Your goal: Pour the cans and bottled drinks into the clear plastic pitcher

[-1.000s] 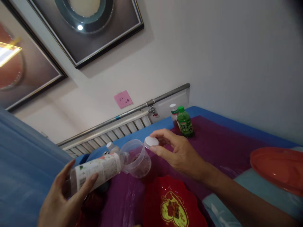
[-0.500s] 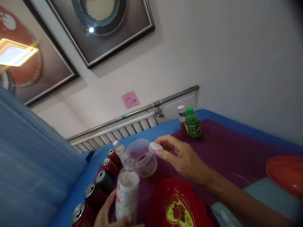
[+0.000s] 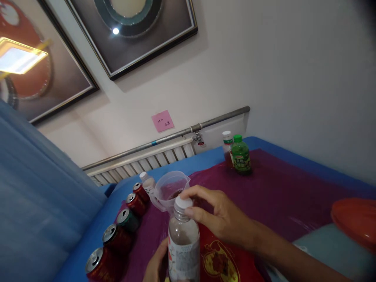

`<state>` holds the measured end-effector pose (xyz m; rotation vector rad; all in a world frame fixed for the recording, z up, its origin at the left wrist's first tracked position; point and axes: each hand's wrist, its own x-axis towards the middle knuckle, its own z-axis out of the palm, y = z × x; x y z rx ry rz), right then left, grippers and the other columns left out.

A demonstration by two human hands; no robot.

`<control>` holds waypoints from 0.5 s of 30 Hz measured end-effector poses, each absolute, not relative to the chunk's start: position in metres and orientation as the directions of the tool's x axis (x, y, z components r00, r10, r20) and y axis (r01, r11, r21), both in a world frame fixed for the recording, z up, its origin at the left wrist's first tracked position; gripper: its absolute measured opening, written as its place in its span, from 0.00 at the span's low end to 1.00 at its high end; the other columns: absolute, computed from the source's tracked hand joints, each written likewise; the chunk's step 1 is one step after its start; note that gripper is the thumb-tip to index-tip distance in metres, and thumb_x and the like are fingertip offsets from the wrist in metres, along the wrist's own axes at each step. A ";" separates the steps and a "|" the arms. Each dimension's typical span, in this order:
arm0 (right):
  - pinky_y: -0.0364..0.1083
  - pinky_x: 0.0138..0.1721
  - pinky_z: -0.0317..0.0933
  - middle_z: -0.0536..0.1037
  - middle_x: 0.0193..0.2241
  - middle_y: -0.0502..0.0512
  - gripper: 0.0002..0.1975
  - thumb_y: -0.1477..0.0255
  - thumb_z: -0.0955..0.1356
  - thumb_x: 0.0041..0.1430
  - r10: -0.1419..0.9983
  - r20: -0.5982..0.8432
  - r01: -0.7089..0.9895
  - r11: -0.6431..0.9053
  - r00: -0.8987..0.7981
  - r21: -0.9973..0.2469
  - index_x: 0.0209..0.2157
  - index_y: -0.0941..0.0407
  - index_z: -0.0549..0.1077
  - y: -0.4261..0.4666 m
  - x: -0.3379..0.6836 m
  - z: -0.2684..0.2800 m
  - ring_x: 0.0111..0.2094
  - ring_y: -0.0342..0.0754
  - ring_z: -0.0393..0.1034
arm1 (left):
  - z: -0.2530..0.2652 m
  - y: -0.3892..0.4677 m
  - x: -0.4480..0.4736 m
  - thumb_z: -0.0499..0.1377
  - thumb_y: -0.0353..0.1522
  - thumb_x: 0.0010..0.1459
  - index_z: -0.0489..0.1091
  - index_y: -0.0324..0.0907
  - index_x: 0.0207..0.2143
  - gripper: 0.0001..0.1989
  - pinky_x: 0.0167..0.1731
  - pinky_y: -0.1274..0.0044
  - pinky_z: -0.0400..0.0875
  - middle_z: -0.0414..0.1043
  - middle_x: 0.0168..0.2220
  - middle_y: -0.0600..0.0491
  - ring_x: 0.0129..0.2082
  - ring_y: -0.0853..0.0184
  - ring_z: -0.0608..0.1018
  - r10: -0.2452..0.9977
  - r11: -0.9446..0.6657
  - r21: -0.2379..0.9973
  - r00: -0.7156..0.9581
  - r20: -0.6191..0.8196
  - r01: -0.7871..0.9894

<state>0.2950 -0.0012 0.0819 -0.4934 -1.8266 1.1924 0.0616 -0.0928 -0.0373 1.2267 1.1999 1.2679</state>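
A clear plastic bottle (image 3: pixel 184 250) with a white printed label stands upright in front of me. Low on its left side, my left hand (image 3: pixel 157 262) is wrapped around it, partly cut off by the frame's bottom edge. At the bottle's mouth, my right hand (image 3: pixel 219 215) pinches a white cap (image 3: pixel 182 203) between thumb and fingers. Whether the cap is threaded on cannot be made out. Just behind the bottle is a translucent measuring jug (image 3: pixel 170 184) with some dark liquid inside. Beneath my right arm lies a red tray (image 3: pixel 219 258) with a gold pattern.
Several opened drink cans (image 3: pixel 127 220) line the left side, with another white-capped bottle (image 3: pixel 147 181) at their far end. Farther back are a green bottle (image 3: pixel 241 156) and a clear bottle (image 3: pixel 227 147). An orange basin (image 3: pixel 354 221) is at right; a blue curtain (image 3: pixel 44 196) hangs left.
The bottle has gone from tilted beside the jug to upright, moving right. My right hand has brought the cap from beside the jug down onto the bottle's mouth.
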 end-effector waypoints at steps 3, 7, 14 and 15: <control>0.46 0.36 0.62 0.76 0.34 0.52 0.12 0.67 0.66 0.58 0.711 0.438 -0.116 0.455 -0.550 -0.883 0.41 0.57 0.74 -0.003 0.295 0.082 0.35 0.48 0.69 | -0.045 -0.092 0.064 0.76 0.38 0.32 0.72 0.41 0.52 0.41 0.56 0.60 0.63 0.73 0.53 0.40 0.55 0.45 0.72 0.999 -0.027 0.998 -0.030 0.025 -0.061; 0.46 0.35 0.62 0.76 0.32 0.52 0.12 0.67 0.66 0.59 0.695 0.441 -0.105 0.470 -0.568 -0.876 0.42 0.57 0.74 -0.002 0.296 0.082 0.33 0.47 0.68 | -0.055 -0.090 0.059 0.75 0.36 0.35 0.70 0.42 0.54 0.40 0.58 0.59 0.60 0.71 0.55 0.41 0.57 0.45 0.70 0.998 -0.050 0.998 0.032 0.051 -0.038; 0.49 0.39 0.63 0.77 0.34 0.54 0.12 0.68 0.66 0.59 0.649 0.470 -0.064 0.546 -0.598 -0.835 0.43 0.57 0.75 0.002 0.301 0.086 0.36 0.48 0.70 | -0.036 -0.091 0.060 0.72 0.38 0.41 0.65 0.45 0.60 0.42 0.61 0.59 0.56 0.66 0.61 0.44 0.61 0.46 0.65 0.985 -0.059 0.998 0.163 0.060 -0.011; 0.49 0.39 0.63 0.77 0.34 0.54 0.12 0.68 0.66 0.59 0.645 0.465 -0.061 0.545 -0.606 -0.836 0.43 0.57 0.75 0.001 0.302 0.086 0.36 0.48 0.70 | -0.034 -0.091 0.061 0.72 0.38 0.42 0.65 0.45 0.60 0.41 0.61 0.59 0.56 0.66 0.60 0.44 0.61 0.46 0.65 0.984 -0.049 0.999 0.173 0.051 -0.017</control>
